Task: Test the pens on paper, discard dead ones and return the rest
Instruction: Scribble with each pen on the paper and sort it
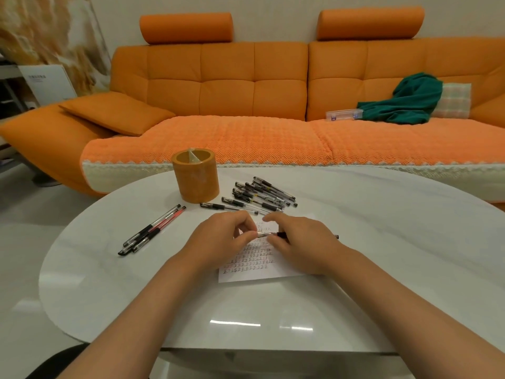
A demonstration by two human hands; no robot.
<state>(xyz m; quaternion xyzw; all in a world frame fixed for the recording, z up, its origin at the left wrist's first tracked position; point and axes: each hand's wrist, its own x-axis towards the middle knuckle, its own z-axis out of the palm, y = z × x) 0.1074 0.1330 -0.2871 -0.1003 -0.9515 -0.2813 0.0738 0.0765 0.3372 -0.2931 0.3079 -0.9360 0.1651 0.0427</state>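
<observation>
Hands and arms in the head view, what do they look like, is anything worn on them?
Two bare human hands, left hand and right hand. Both forearms are uncovered to the frame's edge: no sleeve, glove, watch or bracelet shows, and no ring on the fingers in view.

The right hand (300, 242) covers most of the pen (280, 234); its tip is lost under the left fingers (246, 236). Marks on the paper (273, 275) are too small to read.

- An orange padded sofa (226, 86) is standing against a pale wall (273, 12).
- A green cloth (404, 102) is lying on it.
- A glossy white table (109, 269) is reflecting light.
</observation>
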